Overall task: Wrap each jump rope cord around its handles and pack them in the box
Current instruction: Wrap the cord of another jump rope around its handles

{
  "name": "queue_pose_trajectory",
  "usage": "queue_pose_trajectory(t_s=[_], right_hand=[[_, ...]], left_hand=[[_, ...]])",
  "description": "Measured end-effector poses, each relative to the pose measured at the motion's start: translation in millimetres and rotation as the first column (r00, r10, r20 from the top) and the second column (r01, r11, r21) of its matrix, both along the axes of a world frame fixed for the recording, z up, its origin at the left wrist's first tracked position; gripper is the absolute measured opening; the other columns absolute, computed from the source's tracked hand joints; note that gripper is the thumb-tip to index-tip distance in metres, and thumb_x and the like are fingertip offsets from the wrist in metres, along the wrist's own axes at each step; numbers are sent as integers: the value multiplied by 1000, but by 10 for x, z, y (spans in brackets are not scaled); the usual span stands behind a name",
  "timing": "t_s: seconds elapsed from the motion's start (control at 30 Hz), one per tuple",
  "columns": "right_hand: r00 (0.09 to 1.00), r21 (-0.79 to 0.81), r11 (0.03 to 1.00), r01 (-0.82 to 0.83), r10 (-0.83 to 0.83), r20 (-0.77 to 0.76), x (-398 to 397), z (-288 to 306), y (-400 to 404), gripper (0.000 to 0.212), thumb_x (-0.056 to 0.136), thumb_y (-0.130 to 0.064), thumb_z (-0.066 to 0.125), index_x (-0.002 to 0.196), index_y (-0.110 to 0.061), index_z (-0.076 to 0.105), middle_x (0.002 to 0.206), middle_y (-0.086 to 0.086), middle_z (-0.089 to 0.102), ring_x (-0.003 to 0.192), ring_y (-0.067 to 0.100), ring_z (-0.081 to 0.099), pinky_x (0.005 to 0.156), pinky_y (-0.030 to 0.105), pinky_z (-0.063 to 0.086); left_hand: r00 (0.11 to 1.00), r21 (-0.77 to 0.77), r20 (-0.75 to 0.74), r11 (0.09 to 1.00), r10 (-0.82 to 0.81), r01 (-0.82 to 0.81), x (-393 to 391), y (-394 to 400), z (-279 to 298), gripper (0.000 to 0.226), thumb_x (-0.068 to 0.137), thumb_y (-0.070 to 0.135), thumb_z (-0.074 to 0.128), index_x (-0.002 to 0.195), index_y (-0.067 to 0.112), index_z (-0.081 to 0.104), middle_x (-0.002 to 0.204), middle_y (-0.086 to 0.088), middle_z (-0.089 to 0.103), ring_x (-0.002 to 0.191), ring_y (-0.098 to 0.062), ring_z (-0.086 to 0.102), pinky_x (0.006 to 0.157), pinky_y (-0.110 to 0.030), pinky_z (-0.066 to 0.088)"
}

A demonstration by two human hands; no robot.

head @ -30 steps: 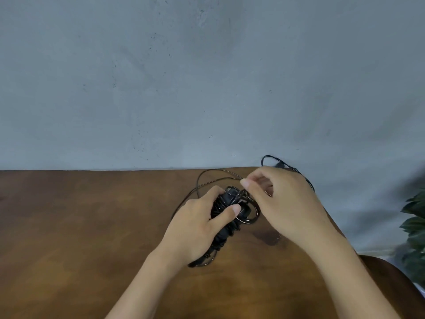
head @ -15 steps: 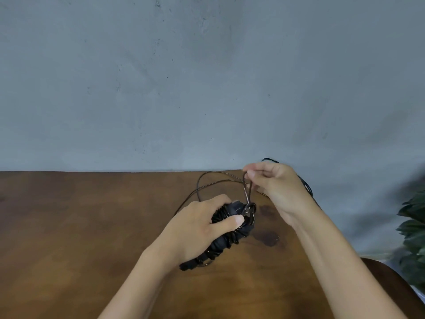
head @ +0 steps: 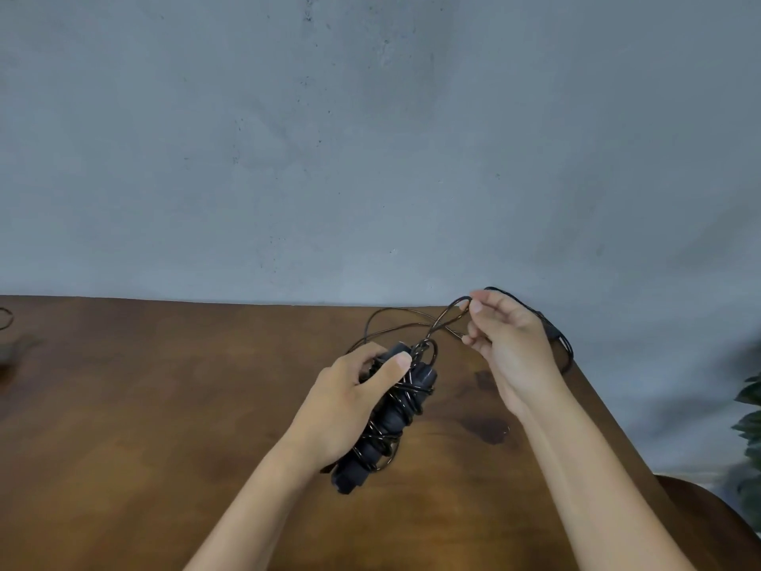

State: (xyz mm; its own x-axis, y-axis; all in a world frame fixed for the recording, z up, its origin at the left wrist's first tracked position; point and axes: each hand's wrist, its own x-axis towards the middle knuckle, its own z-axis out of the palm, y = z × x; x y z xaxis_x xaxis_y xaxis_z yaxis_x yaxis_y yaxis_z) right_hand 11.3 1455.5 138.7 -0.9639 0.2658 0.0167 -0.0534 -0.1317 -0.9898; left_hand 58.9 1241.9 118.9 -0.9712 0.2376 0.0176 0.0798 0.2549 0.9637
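The left hand [head: 350, 405] is covering much of the handles [head: 405, 405], so their count is staying unclear. The cord [head: 395, 319] is slipping behind the right hand [head: 508, 348]. A plant [head: 747, 438] is being cut off by the right edge; a blurred dark object [head: 10, 350] is lying at the left edge of the tabletop [head: 164, 405]

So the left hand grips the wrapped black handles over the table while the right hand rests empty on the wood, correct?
Not quite. The right hand is not empty or resting: the head view shows it raised, pinching a loop of the loose cord. The rest holds: the left hand grips the wrapped black handles over the table.
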Motion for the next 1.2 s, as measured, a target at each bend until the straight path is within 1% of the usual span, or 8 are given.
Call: queue_pose_trajectory(t_s=[0.23, 0.37, 0.43, 0.6, 0.73, 0.87, 1.03, 1.2], right_hand=[[982, -25, 982, -188, 189, 10, 128, -71, -170, 23, 103, -21, 57, 122, -14, 69, 121, 6, 72, 94, 18, 73, 85, 35, 59], [911, 135, 906, -401, 379, 164, 164, -153, -325, 29, 100, -39, 60, 121, -21, 67, 115, -1, 76, 110, 21, 72, 108, 49, 46], [881, 126, 876, -466, 444, 165, 167, -211, -416, 42, 92, -43, 64, 124, -16, 65, 110, 2, 78, 110, 20, 72, 109, 45, 44], [925, -126, 922, -365, 374, 60, 76, -302, -587, 23, 96, -9, 65, 117, -3, 71, 88, 11, 74, 88, 25, 69, 92, 35, 51], [919, -144, 913, -382, 392, 47, 0, -307, -815, 23, 98, -7, 61, 119, -1, 69, 88, 12, 75, 86, 22, 71, 80, 28, 57], [885, -98, 888, -450, 458, 88, -48, -272, -1191, 30, 100, -19, 60, 125, -3, 64, 104, 16, 77, 92, 23, 73, 86, 35, 56], [827, -19, 847, -531, 523, 207, -54, -334, -1850, 35, 105, -36, 53, 125, -9, 63, 113, 5, 77, 108, 25, 72, 93, 35, 52], [807, 3, 831, -556, 538, 243, -8, -367, -2726, 26, 107, -27, 52, 123, -12, 66, 109, 3, 78, 106, 19, 73, 99, 35, 53]], left_hand=[[995, -44, 96, 998, -35, 40, 123, -30, -79, 39, 99, 64, 53, 105, 30, 71, 100, -5, 76, 92, -26, 74, 82, -32, 59], [996, -33, 84, 999, -14, 17, 139, -113, -137, 38, 99, 62, 56, 105, 28, 70, 98, -10, 76, 93, -37, 72, 83, -45, 60], [997, -43, 69, 999, -20, 23, 145, -163, -171, 42, 97, 67, 57, 105, 28, 70, 96, -14, 75, 90, -41, 70, 84, -54, 59], [997, -10, 74, 1000, 25, -24, 159, -344, -214, 44, 93, 66, 61, 100, 23, 70, 94, -22, 70, 70, -27, 63, 79, -64, 58], [993, 43, 106, 997, 57, -62, 130, -565, -244, 36, 98, 60, 64, 98, 24, 70, 94, -20, 73, 76, -45, 69, 80, -66, 59], [981, 57, 185, 996, 50, -61, 106, -915, -280, 47, 88, 73, 60, 97, 28, 69, 100, -25, 71, 70, -31, 67, 82, -66, 58], [962, 37, 253, 993, 103, -116, 126, -1582, -268, 58, 86, 74, 65, 111, 21, 68, 95, -12, 78, 74, -28, 75, 78, -55, 64], [953, -107, 227, 978, 201, -181, 159, -2448, -276, 56, 88, 60, 76, 107, 9, 64, 90, -9, 79, 77, -33, 78, 76, -54, 65]])
